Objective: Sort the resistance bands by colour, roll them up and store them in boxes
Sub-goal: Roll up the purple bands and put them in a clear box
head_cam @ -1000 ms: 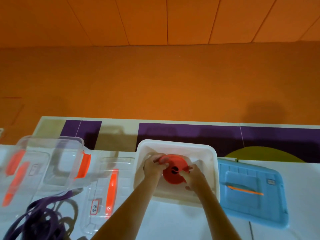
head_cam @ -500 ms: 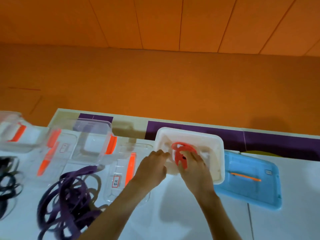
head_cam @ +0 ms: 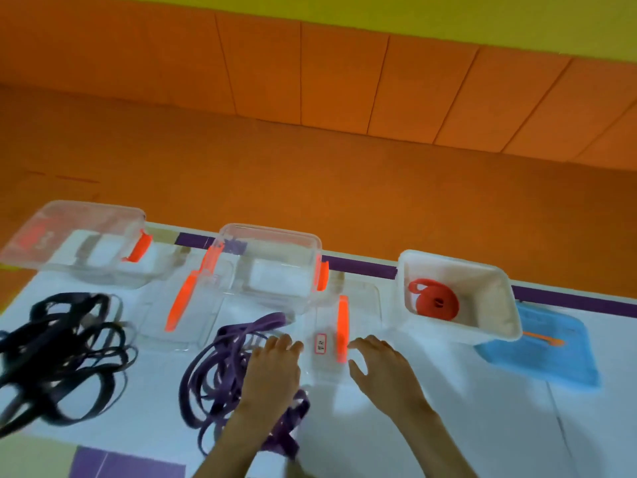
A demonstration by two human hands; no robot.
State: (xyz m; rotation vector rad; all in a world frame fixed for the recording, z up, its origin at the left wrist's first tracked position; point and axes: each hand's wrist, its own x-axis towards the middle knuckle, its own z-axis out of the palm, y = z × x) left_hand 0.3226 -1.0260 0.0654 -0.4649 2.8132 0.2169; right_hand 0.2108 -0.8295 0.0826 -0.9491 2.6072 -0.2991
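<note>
Coiled red band [head_cam: 435, 302], white box [head_cam: 496, 326]

Two bare forearms show at the lower middle of the frame, ending in the left hand [head_cam: 272, 369] and right hand [head_cam: 382, 370]; fingernails look short, though blurred.

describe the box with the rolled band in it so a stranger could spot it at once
Look along the far edge of the white table, where three open boxes stand in a row. Take the one at the right end, the white box, next to a blue lid. Unlike the two clear boxes with orange clips, it is opaque and holds a red rolled band.
</note>
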